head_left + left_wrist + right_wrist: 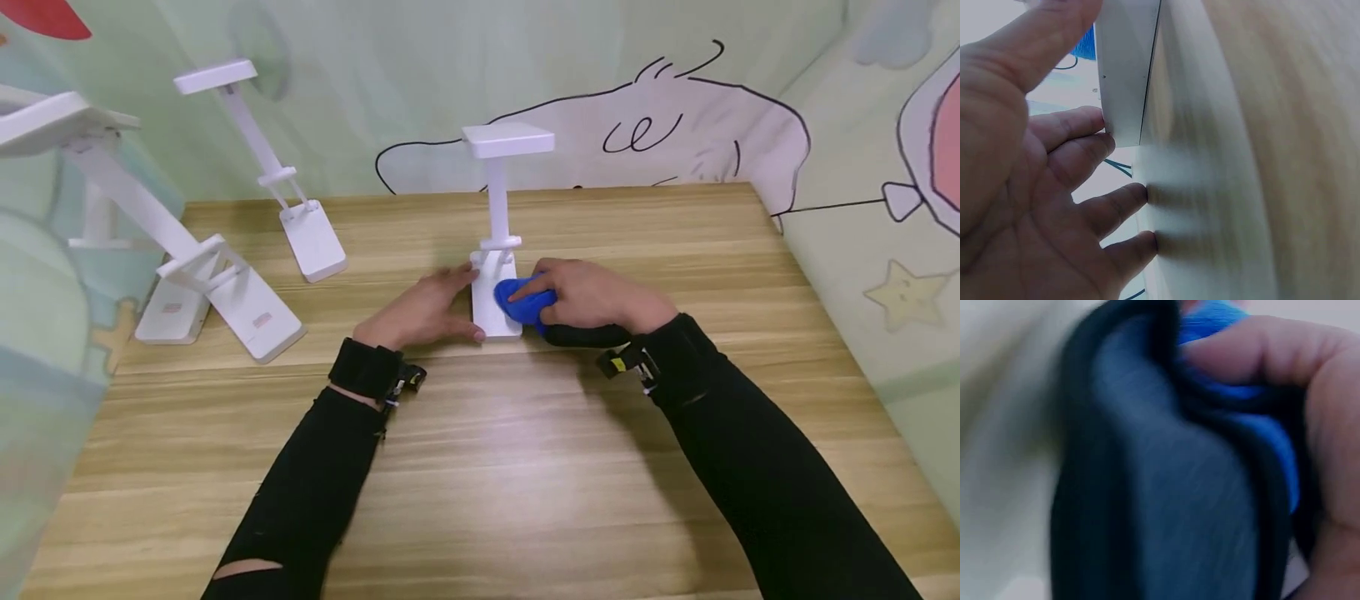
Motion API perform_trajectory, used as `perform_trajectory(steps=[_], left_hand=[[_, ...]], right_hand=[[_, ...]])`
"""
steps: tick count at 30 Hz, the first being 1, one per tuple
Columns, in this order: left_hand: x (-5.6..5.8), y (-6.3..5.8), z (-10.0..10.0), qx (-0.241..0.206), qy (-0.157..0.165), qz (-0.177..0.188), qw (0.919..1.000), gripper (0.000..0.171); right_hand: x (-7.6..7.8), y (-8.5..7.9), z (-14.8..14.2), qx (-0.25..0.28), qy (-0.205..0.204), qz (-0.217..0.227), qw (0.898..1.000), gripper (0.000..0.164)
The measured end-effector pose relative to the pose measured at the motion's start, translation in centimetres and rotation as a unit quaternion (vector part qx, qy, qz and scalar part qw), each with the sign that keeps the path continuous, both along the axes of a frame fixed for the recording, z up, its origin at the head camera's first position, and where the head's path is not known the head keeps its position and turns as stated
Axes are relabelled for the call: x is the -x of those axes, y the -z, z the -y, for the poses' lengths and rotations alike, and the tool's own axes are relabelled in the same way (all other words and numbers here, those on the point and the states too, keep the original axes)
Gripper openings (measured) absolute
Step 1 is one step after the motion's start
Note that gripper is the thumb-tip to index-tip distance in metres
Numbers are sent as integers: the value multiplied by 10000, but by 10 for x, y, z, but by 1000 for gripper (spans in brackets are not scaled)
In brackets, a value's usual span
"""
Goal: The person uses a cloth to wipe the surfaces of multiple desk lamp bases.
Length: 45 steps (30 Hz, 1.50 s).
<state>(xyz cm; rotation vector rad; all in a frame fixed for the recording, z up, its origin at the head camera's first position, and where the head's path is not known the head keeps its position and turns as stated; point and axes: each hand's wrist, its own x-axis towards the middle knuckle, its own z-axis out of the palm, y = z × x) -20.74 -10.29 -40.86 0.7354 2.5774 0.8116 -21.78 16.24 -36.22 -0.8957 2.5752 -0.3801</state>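
A white desk lamp [496, 296] with a flat head stands upright near the table's back edge. My left hand [420, 308] rests along the left side of its base, with thumb and fingertips touching that side in the left wrist view. My right hand [588, 293] grips a blue cloth [517, 302] with dark edging and presses it on the base's right part. Up close in the right wrist view, the folded cloth [1191, 487] shows a grey-blue face with a black border, the thumb pinching its blue side.
Several more white desk lamps stand at the left: one lamp [313, 240] farther back, another lamp [255, 312] nearer with its head reaching left, and a lamp base [174, 310] partly behind it. A patterned curtain [337, 100] hangs behind the wooden table [480, 467].
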Motion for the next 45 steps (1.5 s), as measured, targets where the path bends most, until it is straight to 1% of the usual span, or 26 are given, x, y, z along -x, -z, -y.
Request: perform_trajectory(steps=[2,4,6,8,9,10,12,14,15,16,19,21,22,23,24,26,28,29,30,31,33,36,38,41,43,45], left_hand=[[0,1,0,14,40,-49,10000,104],[0,1,0,33,95,-108,9999,104],[0,1,1,43,115,-151,9998,105],[0,1,1,64,122,-169,9998,104],[0,2,1,75,107,-161,9998,105],[0,2,1,72,90,-151,9998,105],[0,2,1,74,76,-152,9998,105],[0,2,1,75,50,-136,9999,105],[0,2,1,64,35,-119,9999,106],[0,2,1,62,33,-109,9999,105],[0,1,1,89,5,-65,9999,105],[0,1,1,74,23,-78,9999,104],[0,1,1,59,43,-89,9999,103],[0,1,1,45,68,-103,9999,103],[0,1,1,38,99,-121,9999,102],[0,2,0,26,128,-116,9998,103],[0,3,-1,73,130,-117,9998,103],[0,3,-1,110,114,-115,9998,104],[0,3,-2,144,96,-112,9998,105],[0,4,-2,175,74,-100,9998,106],[0,4,-1,231,51,-111,9997,106],[0,4,0,261,30,-113,9996,106],[-1,3,0,284,15,-126,9995,106],[-1,2,-1,294,19,-132,9995,106],[-1,1,-1,282,26,-134,9995,107],[-2,1,-1,283,27,-128,9995,107]], right_hand=[[0,-1,5,-99,102,-322,9994,49],[-1,4,15,-206,10,-791,9967,51],[-6,9,24,-258,-191,-1170,9926,51],[-12,13,28,-260,-499,-1406,9885,50],[-14,14,28,-256,-655,-1445,9870,49],[-16,13,26,-216,-757,-1368,9875,48],[-18,10,19,-143,-871,-974,9913,46],[-18,6,12,-146,-802,-576,9950,44],[-18,4,9,-188,-718,-527,9958,44],[-17,2,8,-234,-596,-599,9962,44],[-16,1,13,-389,-383,-1279,9903,44],[-20,6,21,-413,-534,-1828,9808,46],[-24,9,24,-365,-683,-1989,9770,46],[-27,11,27,-299,-866,-2030,9749,46],[-30,13,28,-242,-1063,-1972,9743,46],[-34,13,25,-109,-1291,-1658,9776,43],[-32,9,18,-74,-1169,-1115,9868,42],[-28,6,13,-139,-1003,-939,9904,43],[-24,4,9,-235,-799,-894,9925,43],[-19,2,6,-312,-623,-948,9931,42],[-11,0,5,-482,-361,-1233,9905,42],[-4,4,12,-542,-181,-1679,9842,47],[-3,9,16,-448,-107,-1590,9862,51],[-4,14,13,-367,193,-1228,9916,52],[-6,13,8,-419,467,-1093,9920,50],[-7,9,4,-464,643,-1112,9906,48]])
